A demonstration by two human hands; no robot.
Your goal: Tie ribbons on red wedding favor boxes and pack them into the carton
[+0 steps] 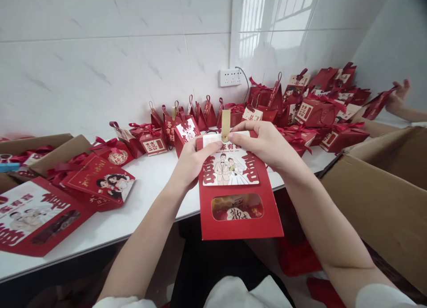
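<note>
Gift bag: over the table's front edge, printed face up, likely for viewing.
Left hand: pinching its top left side, thumb on the white flap, probably for steadiness.
Right hand: pinching the gold strip low, seemingly holding it upright.
Red boxes: along the back edge, perhaps for elbow room.

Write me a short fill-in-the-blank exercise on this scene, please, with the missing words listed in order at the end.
1. The left hand and right hand hold a package whose main colour is ____.
2. The upright strip at the package's top is coloured ____.
3. The white panel on the package's front shows ____ printed people.
4. The power outlet sits ____ the white table in height.

Missing words: red; gold; two; above.
</note>
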